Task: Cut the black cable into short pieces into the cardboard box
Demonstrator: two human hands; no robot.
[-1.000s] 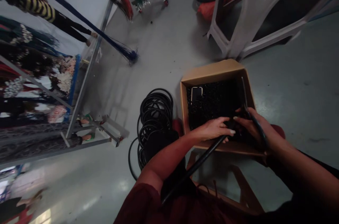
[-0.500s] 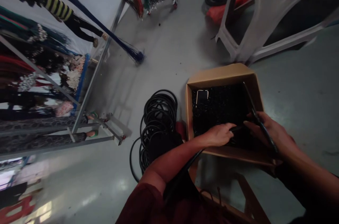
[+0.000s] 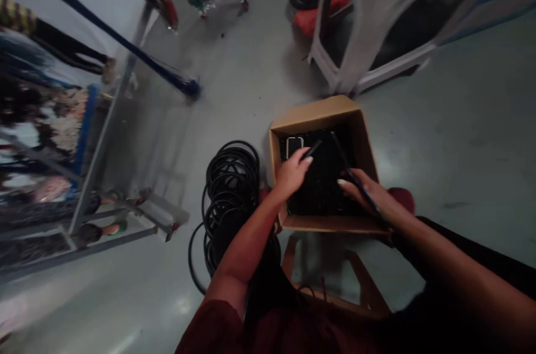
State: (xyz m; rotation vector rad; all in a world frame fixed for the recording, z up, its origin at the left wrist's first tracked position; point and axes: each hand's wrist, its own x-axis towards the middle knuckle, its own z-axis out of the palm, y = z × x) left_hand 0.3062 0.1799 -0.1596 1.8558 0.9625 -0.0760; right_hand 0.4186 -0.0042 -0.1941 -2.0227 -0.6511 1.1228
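My left hand [image 3: 293, 172] reaches into a cardboard box [image 3: 318, 113], with a short black cable end [image 3: 312, 149] sticking out past its fingertips. My right hand [image 3: 364, 195] holds a thin black cable [image 3: 355, 178] that runs diagonally across the fingers, from the box's far side toward my wrist. A tangled mass of black cable [image 3: 322, 192] fills the box. A phone [image 3: 294, 147] lies on top of it in the far left corner, close to my left fingertips.
A coil of black cable [image 3: 230, 197] lies on the floor left of the box. A white plastic stool [image 3: 355, 24] stands beyond it. A wooden stool frame [image 3: 330, 281] sits below the box. At left, a metal rack [image 3: 104, 103] holds hanging strands, with a person's feet [image 3: 109, 69] beyond.
My left hand has moved farther into the box toward the phone. The black cable that ran from it toward my lap no longer shows there. My right hand has moved slightly inward over the box.
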